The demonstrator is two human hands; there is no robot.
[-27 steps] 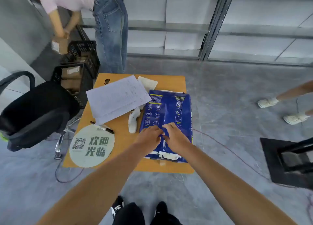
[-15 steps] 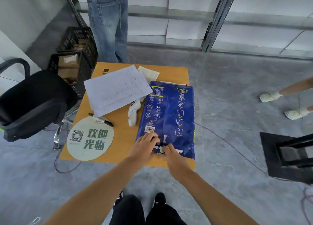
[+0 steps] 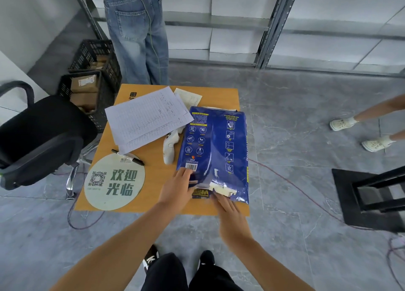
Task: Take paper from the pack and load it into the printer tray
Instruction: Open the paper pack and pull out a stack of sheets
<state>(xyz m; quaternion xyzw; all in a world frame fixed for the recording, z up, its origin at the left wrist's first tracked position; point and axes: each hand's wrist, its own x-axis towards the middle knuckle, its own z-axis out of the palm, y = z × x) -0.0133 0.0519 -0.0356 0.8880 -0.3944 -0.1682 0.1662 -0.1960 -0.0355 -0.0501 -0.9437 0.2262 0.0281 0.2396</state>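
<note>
The blue paper pack (image 3: 215, 146) lies lengthwise on the right half of a small orange table (image 3: 153, 181). Its near end is torn, and white paper (image 3: 223, 189) shows through the gap. My left hand (image 3: 177, 188) grips the pack's near-left corner, fingers by the barcode and thumb at the wrapper flap. My right hand (image 3: 228, 209) reaches in from the table's near edge with fingers stretched out, their tips touching the torn opening. No printer tray is in view.
On the table lie printed sheets (image 3: 146, 119), a white controller (image 3: 169, 147), a black marker (image 3: 128, 157) and a round sign (image 3: 115, 182). A black office chair (image 3: 39, 137) and crates (image 3: 92, 78) stand left. A person in jeans (image 3: 138, 34) stands behind; a black frame (image 3: 372, 194) is right.
Both hands slid from the middle of the pack down to its near end. The wrapper there now gapes with white paper showing. The person in jeans straightened up.
</note>
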